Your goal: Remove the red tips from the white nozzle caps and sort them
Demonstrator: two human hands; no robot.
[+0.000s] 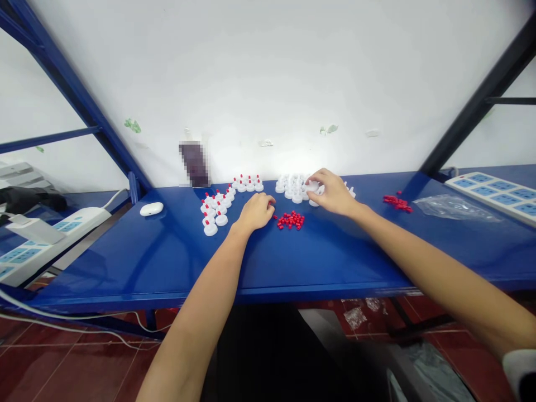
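My left hand (256, 212) is curled just left of a loose pile of small red caps (291, 220), with a bit of red showing at its pinched fingertips. My right hand (334, 191) reaches into a group of white nozzle lids (296, 194) near the wall, thumb and fingers closed round a white lid (312, 187). Part of that group is hidden behind the hand. To the left of my left hand stand several white nozzle lids with red tips (220, 207), upright in rows that bend toward the back.
A white earphone case (151, 209) lies at the left of the blue table (167, 268). A pixelated dark rectangle (196, 163) leans at the wall. On the right are more red caps (397, 202), a clear plastic bag (454, 207) and a power strip (496, 192); another power strip (79, 220) is far left.
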